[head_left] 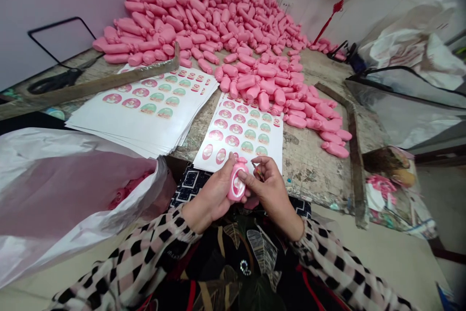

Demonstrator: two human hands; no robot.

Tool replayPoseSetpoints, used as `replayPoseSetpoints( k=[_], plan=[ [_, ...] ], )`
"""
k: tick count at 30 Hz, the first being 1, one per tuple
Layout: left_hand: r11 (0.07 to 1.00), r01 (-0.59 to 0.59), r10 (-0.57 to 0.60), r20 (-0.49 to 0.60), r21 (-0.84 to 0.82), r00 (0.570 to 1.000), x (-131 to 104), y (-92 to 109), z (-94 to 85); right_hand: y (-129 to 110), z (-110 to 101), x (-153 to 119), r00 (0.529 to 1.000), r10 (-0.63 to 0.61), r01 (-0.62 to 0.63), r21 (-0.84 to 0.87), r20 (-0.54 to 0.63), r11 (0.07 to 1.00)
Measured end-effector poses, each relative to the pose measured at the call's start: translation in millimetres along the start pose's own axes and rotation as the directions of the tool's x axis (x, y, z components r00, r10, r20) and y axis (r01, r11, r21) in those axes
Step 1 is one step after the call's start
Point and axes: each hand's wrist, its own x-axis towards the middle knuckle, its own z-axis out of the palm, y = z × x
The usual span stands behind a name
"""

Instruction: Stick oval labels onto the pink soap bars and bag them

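Note:
My left hand (214,194) is wrapped round a small pink plastic bottle (236,169), held upright above my lap. On the bottle's front sits an oval pink-and-white label (238,188). The thumb of my right hand (271,189) presses on the label's upper right edge. Between the curled fingers of that hand is a small thin pointed tool (258,172), mostly hidden. Just beyond my hands, a sheet of oval stickers (244,126) in pink and green lies at the table's front edge.
A large heap of pink bottles (211,15) covers the back of the worn table (306,175). More sticker sheets (124,129) are stacked at left, under a wooden strip (145,72) near black scissors (54,80). A white bag (73,194) holding pink items stands at left; a wooden edge strip (355,155) borders the right.

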Motion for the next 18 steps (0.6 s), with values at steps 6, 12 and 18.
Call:
replayPoseSetpoints(
  k=[6, 12, 18],
  plan=[
    [0.957, -0.142, 0.104, 0.155, 0.255, 0.982, -8, -2, -4.4, -6, 2, 1, 0.972, 0.144, -0.179, 0.189, 0.185, 0.965],
    [0.922, -0.134, 0.045, 0.242, 0.364, 0.969, -12, 4, -14.6, -3, 0, 2, 0.972, 0.146, -0.179, 0.178, 0.187, 0.968],
    [0.893, -0.115, 0.134, -0.013, 0.434, 0.991, -41, 45, -60.9, -2, -44, 40, 0.991, -0.114, 0.128, -0.248, 0.07, 0.96]
  ],
)
